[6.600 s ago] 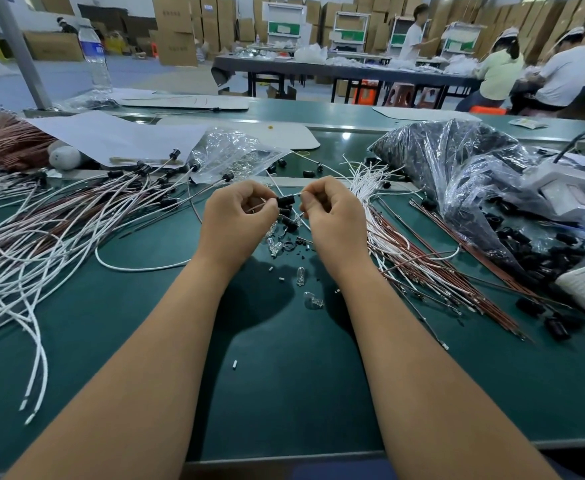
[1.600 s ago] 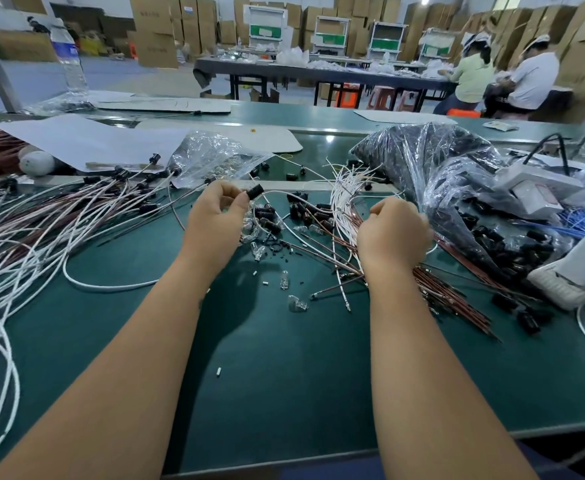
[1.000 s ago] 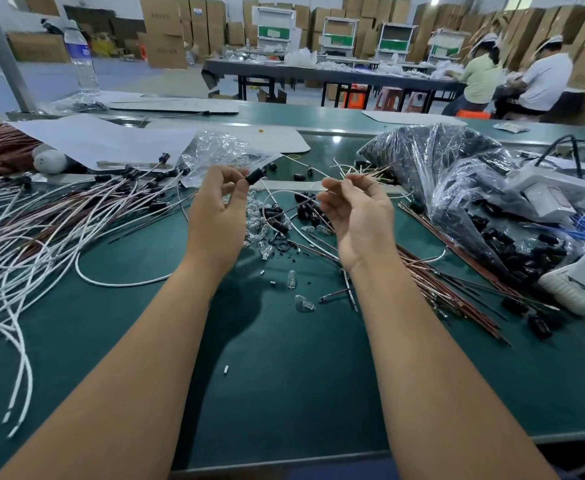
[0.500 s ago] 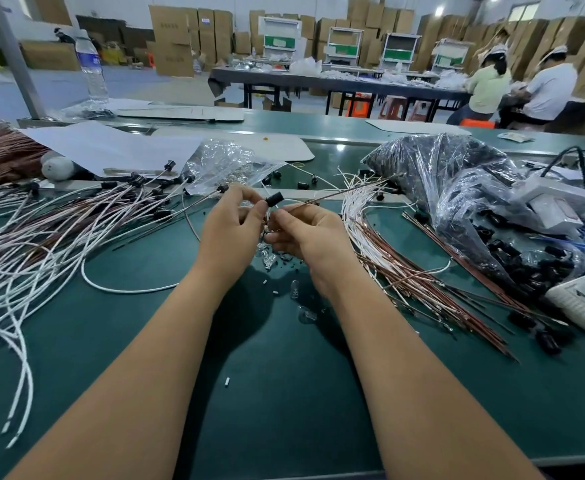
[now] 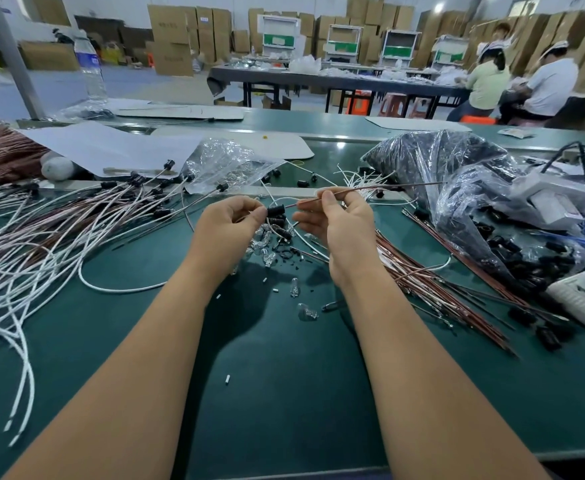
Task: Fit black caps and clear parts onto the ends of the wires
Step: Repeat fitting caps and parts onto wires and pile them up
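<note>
Since half a second ago the right hand (image 5: pixel 339 226) is drawing away from the left hand (image 5: pixel 230 223), so that the two, then nearly touching, are now sitting a little apart, and the brown wire (image 5: pixel 370 189) is now running out to the right as a long, nearly level line toward the dark plastic bag (image 5: pixel 433 168). The left hand is staying where it was, thumb and forefinger pinching a black cap (image 5: pixel 276 211) whose free end is facing right. The right hand is hovering above the tabletop (image 5: pixel 284 393) with palm turned partly up, thumb and forefinger pinching the wire close to its near end while the other fingers are lying loosely extended below. The wire's tip is pointing at the cap's opening, just beside it; whether it is already entering cannot be told. Both forearms are reaching forward from the near edge. Beneath the hands, small clear parts (image 5: pixel 267 252) and loose black caps are lying scattered on the green surface. Capped white wires (image 5: pixel 76 233) are spreading across the left side, and a bundle of uncapped brown wires (image 5: pixel 433 282) is lying to the right.
</note>
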Available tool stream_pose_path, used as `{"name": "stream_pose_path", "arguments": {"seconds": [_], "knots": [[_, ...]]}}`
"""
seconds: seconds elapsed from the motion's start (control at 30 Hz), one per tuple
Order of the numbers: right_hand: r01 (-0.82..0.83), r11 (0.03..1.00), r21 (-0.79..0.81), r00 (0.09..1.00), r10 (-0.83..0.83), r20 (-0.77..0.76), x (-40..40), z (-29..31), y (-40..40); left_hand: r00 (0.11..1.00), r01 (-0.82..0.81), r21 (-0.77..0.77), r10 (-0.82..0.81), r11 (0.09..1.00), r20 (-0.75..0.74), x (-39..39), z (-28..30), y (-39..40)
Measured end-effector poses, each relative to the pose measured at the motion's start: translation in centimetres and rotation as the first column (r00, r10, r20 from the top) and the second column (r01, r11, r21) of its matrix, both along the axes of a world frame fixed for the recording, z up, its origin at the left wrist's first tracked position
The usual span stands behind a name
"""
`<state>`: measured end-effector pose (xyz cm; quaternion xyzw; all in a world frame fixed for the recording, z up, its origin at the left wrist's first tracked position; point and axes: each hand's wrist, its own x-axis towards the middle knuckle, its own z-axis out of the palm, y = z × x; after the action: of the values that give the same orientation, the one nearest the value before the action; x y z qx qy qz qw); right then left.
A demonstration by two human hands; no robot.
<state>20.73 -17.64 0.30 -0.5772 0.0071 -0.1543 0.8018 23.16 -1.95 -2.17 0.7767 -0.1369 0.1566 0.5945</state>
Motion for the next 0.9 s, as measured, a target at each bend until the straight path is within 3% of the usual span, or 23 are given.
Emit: {"name": "stream_pose_path", "arguments": {"seconds": [0.13, 0.53, 0.67, 0.9], "knots": [[-0.003, 0.999, -0.037, 1.000, 0.003, 0.007, 0.01, 0.02, -0.06, 1.000, -0.001, 0.001, 0.001, 1.000, 0.004, -0.11, 0.04, -0.17], [-0.014, 0.933, -0.360, 1.000, 0.014, -0.003, -0.02, -0.65, 0.47, 0.995, -0.062, 0.105, 0.054, 0.993, 0.080, -0.90, 0.63, -0.83], [-0.030, 0.935, -0.355, 1.000, 0.027, -0.013, 0.05, -0.78, 0.54, 0.988, -0.108, 0.160, 0.088, 0.981, 0.129, -0.89, 0.69, -0.80], [-0.045, 0.962, -0.271, 0.999, 0.035, -0.041, 0.15, -0.79, 0.55, 0.992, -0.061, 0.087, 0.051, 0.994, 0.120, -0.87, 0.63, -0.82]]}}
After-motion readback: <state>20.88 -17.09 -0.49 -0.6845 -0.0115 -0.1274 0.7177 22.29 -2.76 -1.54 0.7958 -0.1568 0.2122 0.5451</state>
